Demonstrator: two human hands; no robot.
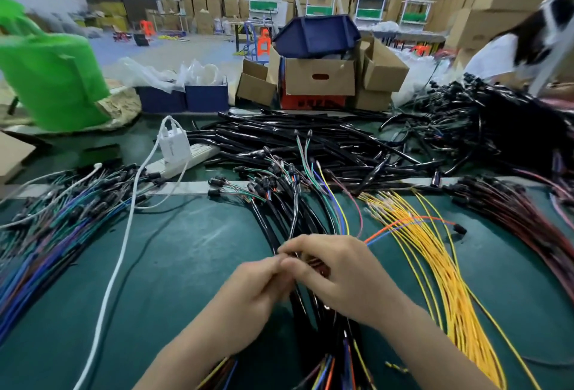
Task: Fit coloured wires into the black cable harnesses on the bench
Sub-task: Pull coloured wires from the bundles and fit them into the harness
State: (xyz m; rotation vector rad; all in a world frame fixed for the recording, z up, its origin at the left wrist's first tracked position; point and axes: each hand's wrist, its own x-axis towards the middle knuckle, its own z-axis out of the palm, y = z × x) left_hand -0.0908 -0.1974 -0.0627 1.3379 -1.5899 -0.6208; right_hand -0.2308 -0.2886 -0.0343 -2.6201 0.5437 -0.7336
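Observation:
A bundle of black cable harnesses point(281, 203) runs down the middle of the green bench, with coloured wires fanning from its far ends. My left hand point(254, 293) and my right hand point(338, 278) meet over the bundle near its middle. Both pinch thin wires at the same spot; the fingertips hide what sits between them. An orange wire point(403, 222) and a blue one lead away from my right hand to a small black connector point(459, 228). Loose yellow wires point(435, 253) lie just to the right.
A blue and purple wire bundle point(46, 234) lies at the left, dark red wires point(521, 219) at the right. A white power strip with charger point(177, 153) and a white cable point(121, 250) cross the bench. A black tubing pile point(310, 138), cardboard boxes point(320, 79) and another person point(512, 48) are behind.

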